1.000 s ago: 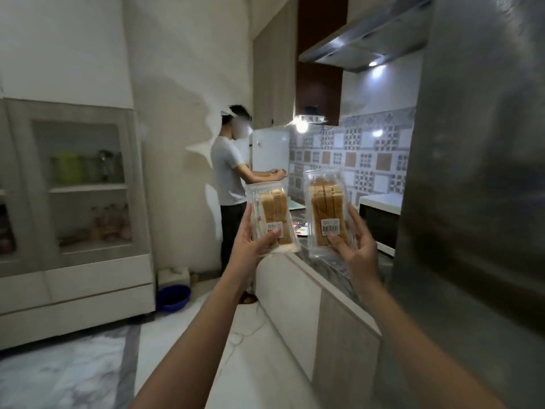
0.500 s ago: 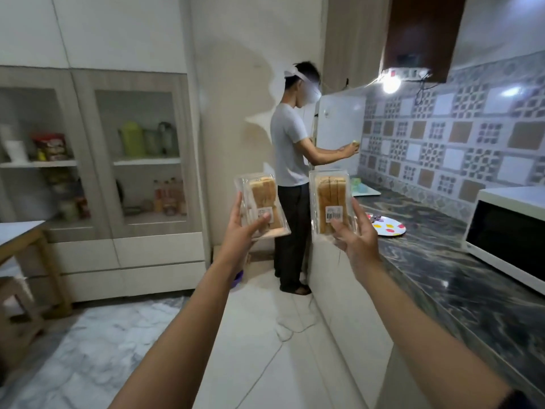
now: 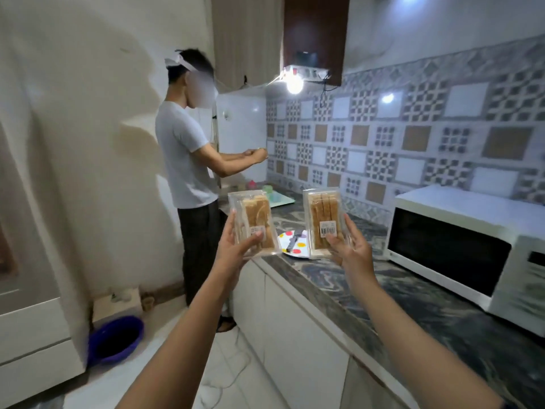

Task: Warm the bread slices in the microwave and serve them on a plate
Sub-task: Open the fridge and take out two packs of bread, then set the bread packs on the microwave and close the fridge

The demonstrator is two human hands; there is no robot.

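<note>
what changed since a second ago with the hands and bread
The view advanced along the counter; the microwave and spotted plate now appear closer. Unchanged: the left hand holds the left bread pack, the right hand the right bread pack, same grip.

Bare countertop (image 3: 427,308) before microwave (image 3: 460,255); dotted plate (image 3: 299,251) just left; person (image 3: 188,160) blocks far end.

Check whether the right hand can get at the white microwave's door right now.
Probably not yet: the right hand grips a clear plastic pack of bread slices. The way itself looks free; only bare dark marbled countertop lies between it and the white microwave, whose door is shut.
</note>
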